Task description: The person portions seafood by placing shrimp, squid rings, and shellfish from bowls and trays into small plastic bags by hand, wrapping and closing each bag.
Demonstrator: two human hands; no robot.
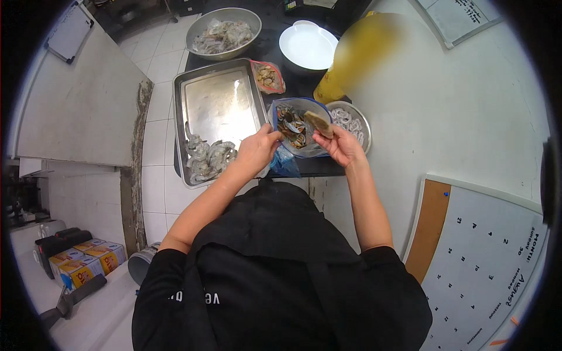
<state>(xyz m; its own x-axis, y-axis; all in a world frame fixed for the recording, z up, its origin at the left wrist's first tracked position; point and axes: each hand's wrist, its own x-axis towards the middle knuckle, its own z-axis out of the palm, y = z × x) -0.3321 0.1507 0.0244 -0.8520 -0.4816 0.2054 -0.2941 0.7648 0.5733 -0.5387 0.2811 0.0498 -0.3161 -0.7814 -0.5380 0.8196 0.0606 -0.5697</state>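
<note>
My left hand point(261, 150) pinches the near left edge of a blue-rimmed clear plastic bag point(321, 106). Inside the bag lie several mussels point(291, 124) with dark shells and orange flesh. My right hand point(345, 146) holds a brownish mussel point(319, 123) between thumb and fingers, over the bag's right side. Just right of the bag, a metal bowl point(367, 131) contains pale squid rings point(348, 121). Left of my left hand, raw shrimp point(206, 157) are heaped at the near end of a metal tray point(216, 96).
Beyond the tray stands a metal bowl point(257, 22) of shrimp. A bag of shelled clam-like pieces point(267, 77), a white dish point(307, 45) and a yellow container point(329, 86) are on the dark table. A wall with a whiteboard calendar point(474, 263) borders the right side.
</note>
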